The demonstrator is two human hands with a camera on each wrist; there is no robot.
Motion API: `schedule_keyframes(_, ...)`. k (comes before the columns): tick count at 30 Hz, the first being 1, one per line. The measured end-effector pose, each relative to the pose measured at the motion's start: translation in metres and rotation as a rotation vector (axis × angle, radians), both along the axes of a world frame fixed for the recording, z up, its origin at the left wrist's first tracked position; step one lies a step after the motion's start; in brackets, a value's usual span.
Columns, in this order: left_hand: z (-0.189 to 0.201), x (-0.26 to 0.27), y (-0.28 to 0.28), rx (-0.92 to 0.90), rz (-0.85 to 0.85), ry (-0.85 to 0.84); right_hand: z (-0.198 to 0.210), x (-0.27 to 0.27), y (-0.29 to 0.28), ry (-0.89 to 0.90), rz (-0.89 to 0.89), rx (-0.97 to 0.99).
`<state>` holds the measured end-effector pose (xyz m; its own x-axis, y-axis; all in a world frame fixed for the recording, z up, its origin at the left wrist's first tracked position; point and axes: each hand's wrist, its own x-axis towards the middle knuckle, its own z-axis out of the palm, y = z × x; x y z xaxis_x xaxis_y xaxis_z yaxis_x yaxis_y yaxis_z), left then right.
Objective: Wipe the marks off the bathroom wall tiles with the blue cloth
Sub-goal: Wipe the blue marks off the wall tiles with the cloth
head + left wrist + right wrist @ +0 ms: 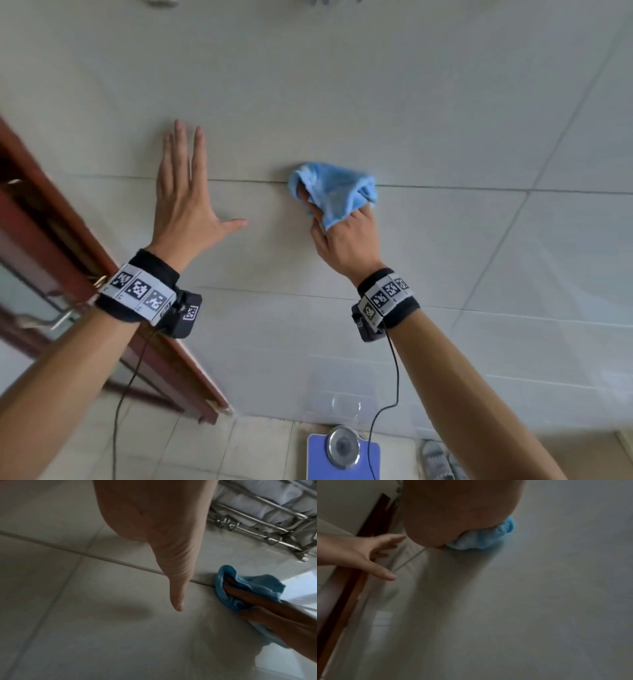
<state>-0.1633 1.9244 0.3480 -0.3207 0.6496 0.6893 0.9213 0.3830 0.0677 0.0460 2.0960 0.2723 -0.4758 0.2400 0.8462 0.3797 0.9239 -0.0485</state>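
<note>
The blue cloth is bunched against the pale wall tiles, across a horizontal grout line. My right hand grips it from below, fingers tucked into its folds; the left wrist view shows the fingers buried in the cloth. In the right wrist view the cloth sticks out under my palm. My left hand lies flat on the wall to the cloth's left, fingers straight and thumb spread, holding nothing. No marks stand out on the tiles.
A reddish-brown wooden door frame runs diagonally at the left. A metal wire rack with white items hangs on the wall above. On the floor below stand a blue bathroom scale and grey slippers.
</note>
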Motion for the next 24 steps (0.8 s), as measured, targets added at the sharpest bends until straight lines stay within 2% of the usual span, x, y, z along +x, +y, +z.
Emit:
schedule_keyframes(8, -0.014, -0.099, -0.058, -0.036, 0.100, -0.057, 0.014, -0.111, -0.047, -0.034, 0.050, 0.051)
schedule_keyframes(15, -0.023, -0.162, -0.081, -0.118, 0.141, 0.015, 0.015, -0.186, -0.089, -0.101, 0.063, 0.074)
schedule_keyframes(20, -0.029, -0.184, -0.083, -0.126, 0.095, 0.092, -0.004, -0.215, -0.104, -0.145, 0.055, 0.022)
schedule_keyframes(24, -0.035, -0.196, -0.081, -0.130, 0.072, 0.144, -0.043, -0.232, -0.112, -0.203, 0.080, 0.103)
